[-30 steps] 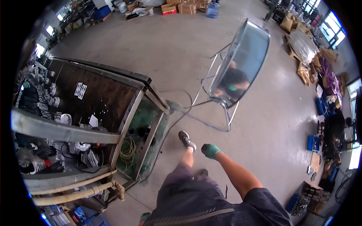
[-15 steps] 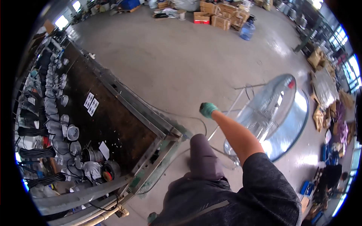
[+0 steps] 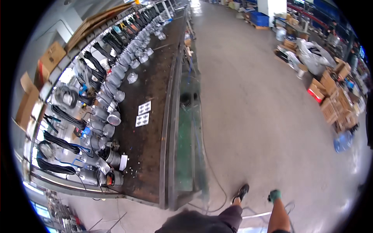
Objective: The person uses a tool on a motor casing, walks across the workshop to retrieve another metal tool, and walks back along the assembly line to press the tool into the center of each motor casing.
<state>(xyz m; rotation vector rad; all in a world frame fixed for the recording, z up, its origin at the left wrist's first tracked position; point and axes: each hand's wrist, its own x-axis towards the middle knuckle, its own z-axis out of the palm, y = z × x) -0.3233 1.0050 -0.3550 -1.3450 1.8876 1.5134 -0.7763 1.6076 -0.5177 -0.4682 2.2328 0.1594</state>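
Note:
My right hand (image 3: 274,195), in a green glove, hangs over the floor at the lower right. Its fingers look curled, with something dark at them that is too small to make out. My left hand is not in view. Left of me stands a long dark workbench (image 3: 149,155) with a metal edge. Along its far side runs a row of grey metal motor-like housings (image 3: 125,59) with bundles of black cable (image 3: 62,141). Two white sheets with dark marks (image 3: 142,119) lie on the bench top, and a blank white card (image 3: 123,162) leans by the nearest housings.
A loose cable (image 3: 213,163) curves over the floor beside the bench, near my shoe (image 3: 243,191). On the right are cardboard boxes (image 3: 330,110), a blue water bottle (image 3: 343,141) and a large white sack (image 3: 314,54). A blue bin (image 3: 259,18) stands farther back.
My view has swung left, along the bench. My right hand now appears lower and farther right. The clear-wrapped round frame and my left glove have left the view.

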